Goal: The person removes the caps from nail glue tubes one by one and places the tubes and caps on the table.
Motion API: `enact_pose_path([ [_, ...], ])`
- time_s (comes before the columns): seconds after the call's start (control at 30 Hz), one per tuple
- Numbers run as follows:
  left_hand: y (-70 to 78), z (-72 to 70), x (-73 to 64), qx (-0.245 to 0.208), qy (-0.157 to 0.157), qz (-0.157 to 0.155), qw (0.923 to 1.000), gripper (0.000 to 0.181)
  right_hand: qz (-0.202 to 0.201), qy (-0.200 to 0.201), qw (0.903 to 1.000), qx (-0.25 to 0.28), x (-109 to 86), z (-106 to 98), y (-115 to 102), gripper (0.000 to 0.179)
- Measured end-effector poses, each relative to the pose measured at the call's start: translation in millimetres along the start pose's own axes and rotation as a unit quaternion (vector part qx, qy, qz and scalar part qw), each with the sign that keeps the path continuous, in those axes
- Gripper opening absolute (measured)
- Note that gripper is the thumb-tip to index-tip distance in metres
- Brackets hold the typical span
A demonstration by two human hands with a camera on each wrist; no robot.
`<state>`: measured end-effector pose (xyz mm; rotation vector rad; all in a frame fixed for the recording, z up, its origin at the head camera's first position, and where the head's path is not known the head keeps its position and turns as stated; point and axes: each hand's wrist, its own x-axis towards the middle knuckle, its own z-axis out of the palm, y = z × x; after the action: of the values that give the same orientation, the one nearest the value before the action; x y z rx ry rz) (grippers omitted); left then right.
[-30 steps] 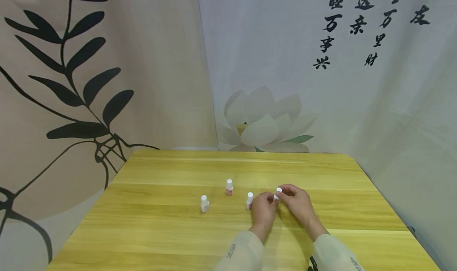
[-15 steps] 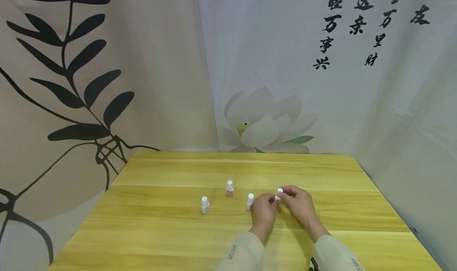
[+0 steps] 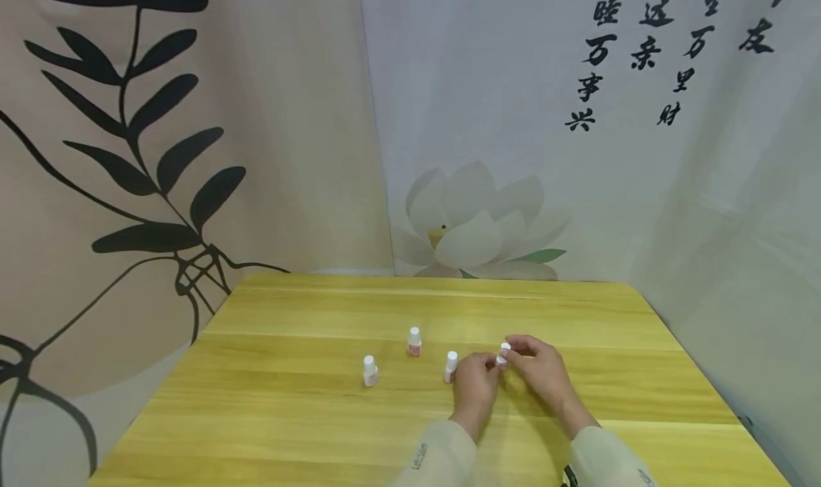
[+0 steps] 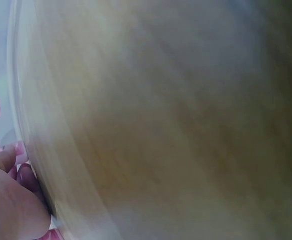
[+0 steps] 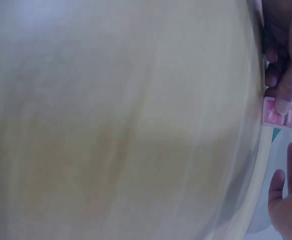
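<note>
In the head view, my left hand (image 3: pixel 476 386) grips a small white bottle (image 3: pixel 502 361) by its body, right of the other bottles. The right wrist view shows this bottle's pink label (image 5: pixel 273 114) under the left thumb. My right hand (image 3: pixel 544 373) comes in from the right and pinches the white cap (image 3: pixel 505 346) between thumb and finger. Just left of my left hand stands another white-capped bottle (image 3: pixel 451 367), partly hidden by that hand. The left wrist view catches my left hand (image 4: pixel 13 200) and the held bottle (image 4: pixel 20 151) at its left edge.
Two more upright white-capped bottles stand to the left: one with a red-and-white label (image 3: pixel 414 343) farther back, and one (image 3: pixel 370 371) nearer. All are on a yellow wooden table (image 3: pixel 256 416). Behind its far edge hangs a printed curtain (image 3: pixel 308 152).
The head view has tilted a little, so the scene sits slightly lower. Both hands stay on the same bottle, with only small shifts of the right fingers at the cap.
</note>
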<state>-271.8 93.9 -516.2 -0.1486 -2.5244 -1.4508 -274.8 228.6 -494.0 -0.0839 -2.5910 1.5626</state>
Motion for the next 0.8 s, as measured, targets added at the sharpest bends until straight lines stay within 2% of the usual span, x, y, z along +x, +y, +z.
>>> enact_pose_path([
  [0.37,-0.2,0.9,0.4,-0.017,-0.004,0.0,0.9998,0.005,0.004,-0.027,0.9992,0.03,3.9,-6.8,-0.4,0.023],
  [0.6,1.1,1.3,2.5,-0.008,0.0,0.009,0.9999,0.006,-0.004,-0.047,0.9976,0.051,3.6,-9.8,0.9,0.031],
  [0.8,-3.4,3.4,1.0,-0.011,-0.004,-0.004,0.9999,0.007,0.005,-0.058,0.9965,0.06,5.8,-11.8,1.6,0.034],
])
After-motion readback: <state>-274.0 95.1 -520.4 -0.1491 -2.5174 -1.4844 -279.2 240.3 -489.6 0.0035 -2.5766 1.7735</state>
